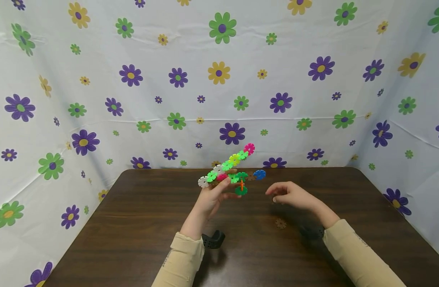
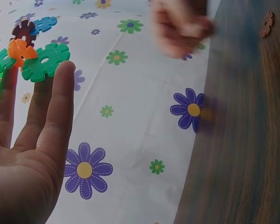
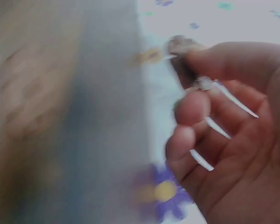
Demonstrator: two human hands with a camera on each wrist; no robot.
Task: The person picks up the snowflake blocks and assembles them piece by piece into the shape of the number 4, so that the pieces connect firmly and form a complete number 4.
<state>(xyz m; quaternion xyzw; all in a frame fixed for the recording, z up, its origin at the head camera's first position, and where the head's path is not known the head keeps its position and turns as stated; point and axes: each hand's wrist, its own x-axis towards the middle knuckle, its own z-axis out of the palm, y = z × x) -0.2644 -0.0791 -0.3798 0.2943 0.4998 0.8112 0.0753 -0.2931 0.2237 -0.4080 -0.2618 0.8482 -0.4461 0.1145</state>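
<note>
In the head view my left hand (image 1: 209, 198) holds up a chain of interlocked plastic snowflake discs (image 1: 227, 165), its thumb lying over the pieces near the pink one. White, green, yellow and pink discs form one slanting row. A second row ends in a blue disc (image 1: 259, 174), with an orange disc (image 1: 242, 185) and a green disc (image 2: 45, 61) hanging under it. To the right, apart from the chain, my right hand (image 1: 294, 196) is raised over the table. Its thumb and index finger pinch a small dark brown disc (image 3: 183, 70), blurred and partly hidden by the fingertips.
A loose brown disc (image 1: 281, 223) lies on the dark wooden table (image 1: 133, 239), below the right hand. A white flower-print cloth (image 1: 191, 52) hangs behind the table and along both sides. Each wrist wears a black camera mount, the left one (image 1: 214, 239) plainer to see.
</note>
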